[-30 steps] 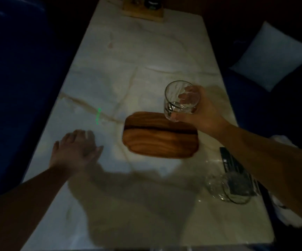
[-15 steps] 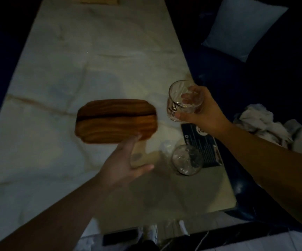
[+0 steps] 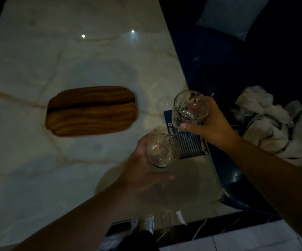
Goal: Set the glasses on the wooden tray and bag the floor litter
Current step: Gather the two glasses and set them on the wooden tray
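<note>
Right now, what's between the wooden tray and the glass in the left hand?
Only bare marble table. The head view shows nothing between the tray and that glass.

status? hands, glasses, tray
Left hand shut on near glass. Right hand shut on far glass. Wooden tray bare, path unobstructed.

Left hand point(image 3: 143, 165) and right hand point(image 3: 212, 124) both extended, fingers curled.

A marble table point(image 3: 37, 169) bears a wooden tray point(image 3: 92, 111) and a dark card point(image 3: 188, 142).
</note>
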